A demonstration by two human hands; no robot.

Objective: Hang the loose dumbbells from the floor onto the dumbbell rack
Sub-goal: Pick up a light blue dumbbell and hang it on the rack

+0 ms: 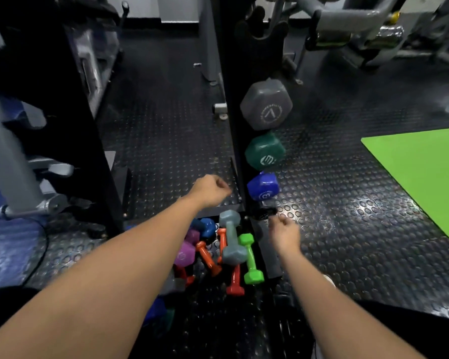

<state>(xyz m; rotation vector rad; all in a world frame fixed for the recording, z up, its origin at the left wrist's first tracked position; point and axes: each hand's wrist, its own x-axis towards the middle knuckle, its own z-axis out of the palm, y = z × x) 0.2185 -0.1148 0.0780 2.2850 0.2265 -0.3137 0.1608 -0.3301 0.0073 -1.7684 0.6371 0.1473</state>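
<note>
A tall black dumbbell rack (233,120) stands in the middle. On its right side hang a grey dumbbell (266,104), a dark green dumbbell (265,151) and a blue dumbbell (262,187). At its foot lie loose dumbbells: a grey-blue one (231,237), a lime green one (250,257), orange ones (208,257), a red one (235,282), a purple one (186,252) and a small blue one (208,226). My left hand (210,190) hovers curled into a fist, holding nothing, just left of the rack's lower post. My right hand (283,233) is blurred, its fingers loosely bent just below an empty black cradle (266,212).
A lime green mat (425,177) lies on the studded rubber floor to the right. Grey machine frames (18,164) and a blue pad stand at the left, and more machines fill the back right. The rack's black base foot (270,255) runs toward me.
</note>
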